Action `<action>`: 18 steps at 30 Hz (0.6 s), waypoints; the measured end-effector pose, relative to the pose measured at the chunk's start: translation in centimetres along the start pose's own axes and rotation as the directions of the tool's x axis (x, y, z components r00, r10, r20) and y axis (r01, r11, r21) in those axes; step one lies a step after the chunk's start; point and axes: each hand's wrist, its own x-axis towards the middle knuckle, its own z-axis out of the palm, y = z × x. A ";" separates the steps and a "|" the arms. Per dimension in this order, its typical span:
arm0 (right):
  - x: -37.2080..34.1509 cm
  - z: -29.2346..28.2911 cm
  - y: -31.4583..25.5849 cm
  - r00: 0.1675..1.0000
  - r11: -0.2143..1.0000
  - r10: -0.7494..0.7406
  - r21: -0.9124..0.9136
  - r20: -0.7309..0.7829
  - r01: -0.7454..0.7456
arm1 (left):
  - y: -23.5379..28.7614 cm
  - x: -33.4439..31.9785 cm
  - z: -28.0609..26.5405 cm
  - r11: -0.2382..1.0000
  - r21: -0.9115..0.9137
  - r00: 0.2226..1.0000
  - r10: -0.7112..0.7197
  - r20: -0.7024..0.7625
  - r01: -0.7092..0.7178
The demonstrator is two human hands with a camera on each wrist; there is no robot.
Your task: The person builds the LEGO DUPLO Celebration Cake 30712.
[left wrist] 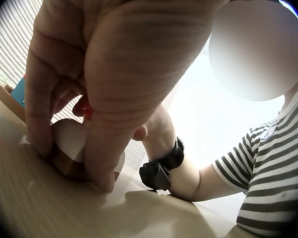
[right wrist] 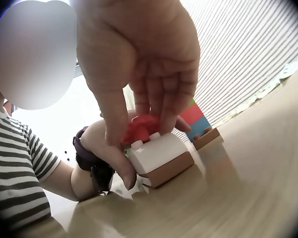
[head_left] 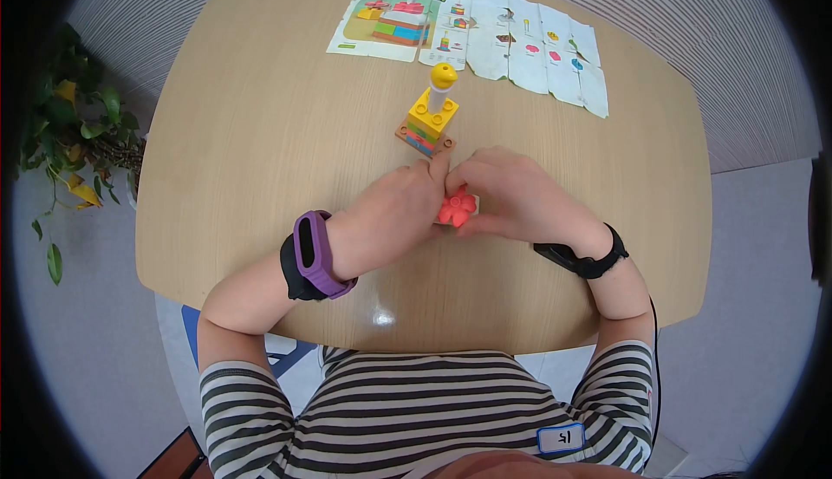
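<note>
A coral-red flower piece point(head_left: 458, 208) sits low between both hands, in front of the person. My right hand point(head_left: 516, 193) pinches it from above, over the studs of a rounded white brick point(right wrist: 161, 152). Under the white brick lies a brown brick point(right wrist: 171, 171), close on the tabletop. The left hand point(head_left: 390, 210) grips these two bricks from the side; in the left wrist view its thumb and fingers straddle the white brick point(left wrist: 69, 139). Just beyond the hands stands a brick tower with a yellow brick point(head_left: 433, 112), a white post and a yellow top piece point(head_left: 444, 75).
Creased instruction sheets point(head_left: 537, 50) with brick pictures lie along the far edge of the wooden table point(head_left: 260, 132). The tower rises from a brown base plate point(head_left: 404, 131). A leafy plant point(head_left: 87, 115) hangs beyond the table's left edge.
</note>
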 end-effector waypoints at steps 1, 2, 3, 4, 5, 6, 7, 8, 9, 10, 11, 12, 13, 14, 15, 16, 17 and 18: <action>0.0 -0.1 0.1 1.000 1.000 0.024 0.007 0.012 -0.024 | 0.0 0.0 0.0 1.000 0.002 1.000 0.009 0.000 -0.009; 0.1 -0.1 0.1 0.999 0.999 0.047 0.014 0.024 -0.047 | 0.0 0.0 0.0 1.000 0.002 1.000 0.003 0.004 -0.003; 0.0 -0.1 0.1 0.998 0.998 0.058 0.007 0.028 -0.058 | 0.0 0.1 0.0 1.000 0.003 1.000 -0.002 0.008 0.002; 0.0 -0.2 0.0 0.997 0.998 0.069 0.000 0.032 -0.069 | 0.0 0.1 0.0 1.000 0.004 1.000 -0.007 0.012 0.007; 0.0 -0.2 -0.1 0.996 0.997 0.081 -0.007 0.036 -0.081 | 0.0 0.1 -0.1 1.000 0.018 1.000 -0.001 0.016 0.001; 0.0 -0.2 -0.3 0.998 0.998 0.060 -0.032 0.020 -0.059 | 0.0 0.0 -0.1 0.999 0.031 1.000 0.004 0.020 -0.004; -0.1 -0.1 -0.6 0.999 0.998 0.039 -0.056 0.005 -0.038 | 0.0 -0.1 -0.1 0.999 0.044 1.000 0.009 0.023 -0.010; -0.1 0.1 -0.8 1.000 0.997 0.018 -0.080 -0.008 -0.018 | 0.1 -0.1 -0.2 0.999 0.042 1.000 0.007 0.026 -0.008; -0.2 0.1 -0.9 1.000 0.996 -0.007 -0.092 -0.018 0.005 | 0.1 -0.1 -0.2 0.999 0.038 1.000 0.005 0.028 -0.006; -0.3 0.2 -0.8 0.999 0.994 -0.031 -0.106 -0.027 0.028 | 0.2 -0.1 -0.2 0.999 0.036 1.000 0.004 0.029 -0.005; -0.4 0.3 -0.9 0.998 0.992 -0.056 -0.119 -0.036 0.051 | 0.2 -0.1 -0.2 0.999 0.035 1.000 0.012 0.025 -0.013; -0.5 0.3 -1.1 0.998 0.987 -0.059 -0.148 -0.033 0.054 | 0.2 -0.1 -0.1 0.999 0.035 1.000 0.021 0.021 -0.022; -0.5 0.2 -1.4 0.998 0.983 -0.062 -0.177 -0.030 0.056 | 0.2 -0.1 -0.1 0.999 0.034 0.999 0.031 0.017 -0.031; -0.5 0.3 -1.6 0.998 0.977 -0.064 -0.206 -0.027 0.057 | 0.3 -0.1 -0.1 0.999 0.034 0.999 0.029 0.022 -0.029; -0.6 0.5 -1.7 0.996 0.973 -0.074 -0.224 -0.041 0.063 | 0.4 -0.1 -0.2 0.999 0.033 0.999 0.027 0.027 -0.028; -0.6 0.8 -1.6 0.995 0.967 -0.084 -0.244 -0.056 0.068 | 0.4 -0.1 -0.2 0.999 0.034 0.999 0.026 0.033 -0.027; -0.7 1.0 -1.6 0.993 0.962 -0.095 -0.263 -0.069 0.074 | 0.5 -0.1 -0.2 0.999 0.036 0.999 0.027 0.031 -0.028; -0.7 1.1 -1.5 0.992 0.958 -0.099 -0.276 -0.074 0.075 | 0.5 -0.1 -0.2 0.999 0.038 0.999 0.026 0.028 -0.027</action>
